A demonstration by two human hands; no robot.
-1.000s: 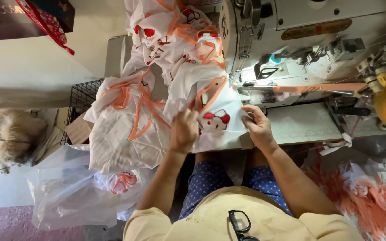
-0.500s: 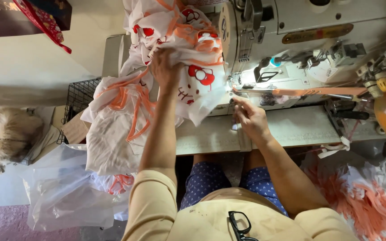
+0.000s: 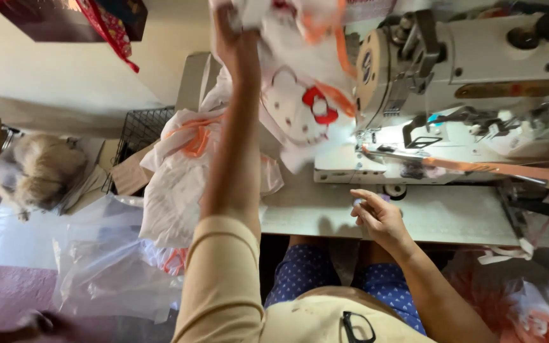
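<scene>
Cream wall (image 3: 52, 70), pink floor (image 3: 1, 298), wire crate (image 3: 141, 127)

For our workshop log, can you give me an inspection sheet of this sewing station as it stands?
Surface: pale sewing table, lit under the machine head.
Job's things: white printed garment with orange trim, lifted beside the sewing machine; orange strip on the machine bed.
Clutter: heap of white garments at the table edge; clear plastic bags below.
Grippers: left hand raised, gripping the garment; right hand on the table, fingers curled.
Cables: nothing seen.
Surroundings: wire crate; furry dog on the floor.
</scene>
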